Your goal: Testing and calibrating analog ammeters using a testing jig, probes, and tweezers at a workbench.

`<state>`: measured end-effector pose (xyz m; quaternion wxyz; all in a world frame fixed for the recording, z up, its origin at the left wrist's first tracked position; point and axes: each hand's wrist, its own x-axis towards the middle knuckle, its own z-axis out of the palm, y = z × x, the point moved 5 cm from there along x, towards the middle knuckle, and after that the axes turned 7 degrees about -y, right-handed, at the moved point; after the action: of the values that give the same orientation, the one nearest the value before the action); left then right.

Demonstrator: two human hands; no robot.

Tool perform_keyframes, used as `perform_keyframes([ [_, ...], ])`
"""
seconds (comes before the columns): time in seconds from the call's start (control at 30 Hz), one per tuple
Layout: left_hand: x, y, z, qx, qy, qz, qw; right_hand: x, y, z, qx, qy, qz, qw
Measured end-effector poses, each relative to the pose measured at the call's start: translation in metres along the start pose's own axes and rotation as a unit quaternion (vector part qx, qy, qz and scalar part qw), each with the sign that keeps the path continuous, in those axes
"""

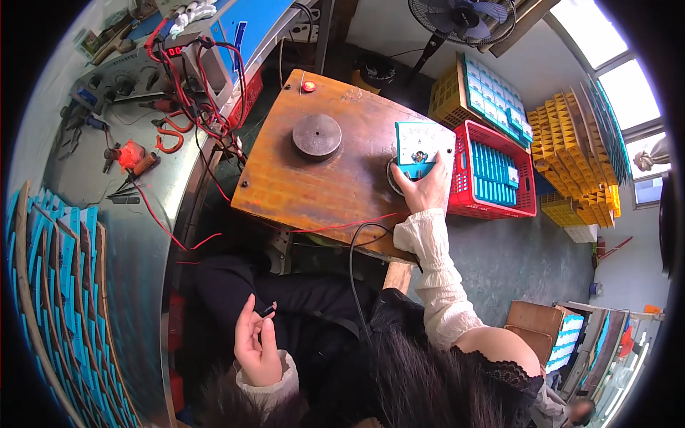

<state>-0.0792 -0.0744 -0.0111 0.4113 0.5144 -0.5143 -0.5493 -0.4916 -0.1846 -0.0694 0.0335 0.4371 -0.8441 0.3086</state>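
My right hand (424, 187) grips a panel meter (417, 134) with a white face and teal body at the right of the wooden board (271, 185), over a round object mostly hidden under it. My left hand (257, 339) is low in the view, above my dark-clothed lap, with a small black piece (265, 311) between its fingers. A round metal disc (316, 135) and a red button (309, 86) sit on the board. Red and black wires (335, 227) run along its front edge.
A metal bench (135, 228) at left holds instruments, cables and tools. Racks of teal parts (61, 285) stand lower left. At right are a red crate (492, 175) of meters, yellow trays (564, 135) and boxes. A fan (462, 18) stands behind. A person (578, 411) shows lower right.
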Motion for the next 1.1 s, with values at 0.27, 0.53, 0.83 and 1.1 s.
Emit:
perform_keyframes([
  [0.27, 0.0, 0.001, -0.006, -0.002, 0.03, 0.002, 1.0, 0.0, 0.003, 0.003, 0.018, -0.005, 0.001, 1.0],
  [0.53, -0.001, -0.005, -0.011, 0.019, 0.02, 0.005, 1.0, 0.0, 0.004, 0.005, 0.024, -0.009, 0.003, 1.0],
  [0.83, -0.002, -0.008, -0.01, 0.018, 0.031, -0.014, 0.999, 0.0, 0.001, 0.003, 0.016, -0.009, 0.003, 1.0],
  [1.1, -0.002, -0.01, -0.012, 0.021, 0.03, -0.021, 0.999, 0.0, -0.002, 0.0, 0.021, -0.021, 0.008, 1.0],
])
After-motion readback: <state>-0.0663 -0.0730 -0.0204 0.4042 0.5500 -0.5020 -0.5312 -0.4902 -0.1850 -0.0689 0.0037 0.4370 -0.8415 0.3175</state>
